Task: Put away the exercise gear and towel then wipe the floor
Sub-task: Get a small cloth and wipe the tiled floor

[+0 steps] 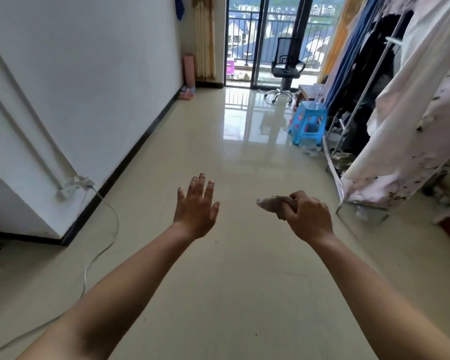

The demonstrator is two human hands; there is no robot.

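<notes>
Holding a wadded cloth (pixel 274 203) in the right hand (pixel 308 218), fingers curled tight round it, one crumpled end poking out toward the left hand (pixel 196 209). Left hand empty, palm down, fingers spread and straight, just beside the right and not touching it. Both above bare floor (pixel 218 294), which runs from under the arms far ahead.

Judged as the wiping stage: no gear visible near the hands; a pink roll (pixel 189 70), perhaps a mat, stands against the wall far ahead to the left, too small to be sure.

For a good wipe: opening the wad flatter first, since a tight ball touches little; pressing with the whole palm; working in overlapping strokes, starting at the small dark specks below and between the arms. Keeping clear of the white cable (pixel 99 255) trailing left of the left forearm, and of the rack foot (pixel 361 205) just right of the right hand.

Cloth: soft, greyish-pink, wrinkled, limp. Floor: pale cream tile, hard, glossy, mirroring the far window light, probably slick when wet. Cable: thin, smooth, looping loosely. Draped pale fabric (pixel 413 113) beyond the right hand: light, stained, hanging in long folds.
</notes>
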